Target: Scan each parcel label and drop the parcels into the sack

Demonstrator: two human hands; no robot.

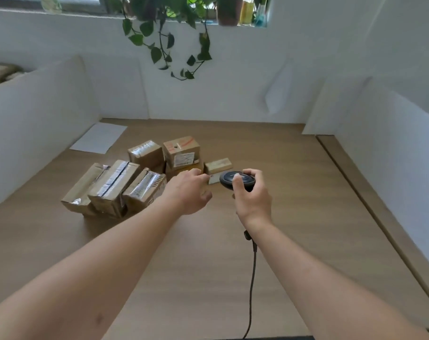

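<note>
My right hand [251,195] is curled round the scanner [235,179], thumb on top, its cable [252,278] trailing back toward me under the wrist. My left hand [190,192] holds nothing; its fingers are loosely bent and reaching forward.

The small parcel [217,166] lies just beyond both hands, in the gap between them, its long axis running left to right and a pale label facing me. The scanner's nose points at it, and the left fingertips are close to its near left corner, though I cannot tell whether they touch. I judge the left hand the one to lift it, since the right is occupied.

Left of the left hand sits the pile [125,182] of taped parcels, with a labelled box [181,152] stacked just beyond its fingers. No sack is in view.

All this rests on a wooden worktop [294,192], with a sheet of paper [99,141] far to the left. White walls [220,94] enclose it, and a plant [164,38] hangs behind.
</note>
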